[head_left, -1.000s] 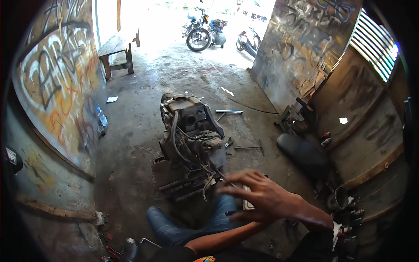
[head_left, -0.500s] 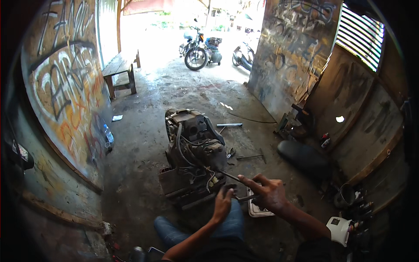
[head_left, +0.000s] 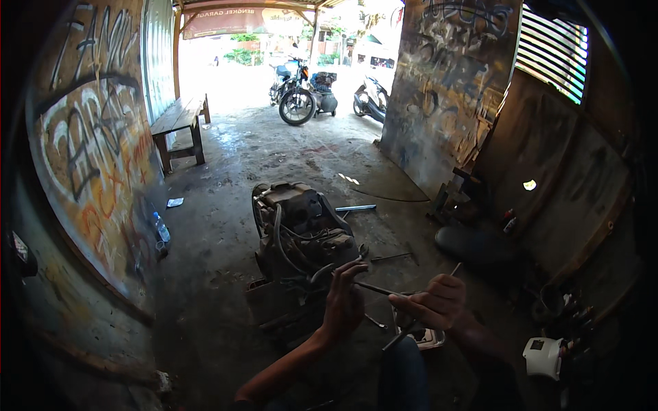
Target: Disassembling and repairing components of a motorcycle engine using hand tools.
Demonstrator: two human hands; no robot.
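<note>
My right hand [head_left: 432,308] grips a dark metal T-handle tool [head_left: 373,288] by its crossbar, which slants up past my fingers, with the shaft pointing left. My left hand [head_left: 343,301] is raised at the shaft's far end, its bent fingers closed around that tip. Beyond them a grimy motorcycle engine assembly [head_left: 291,226] with hoses rests on the floor. Below my hands lie a pale tray [head_left: 428,340], partly hidden, and a small wrench [head_left: 375,322]. My leg in jeans [head_left: 404,377] shows at the bottom.
Painted panels [head_left: 89,151] flank me. A bench [head_left: 175,123] stands left, near a plastic bottle [head_left: 161,226]. A black seat [head_left: 469,246] and white plastic part [head_left: 541,359] lie right, metal rods [head_left: 391,257] on the floor. Motorcycles [head_left: 298,106] stand outside the doorway.
My view has tilted up toward the doorway. My left hand has risen from low beside my leg to the shaft's end, and the tool in my right hand shows more clearly.
</note>
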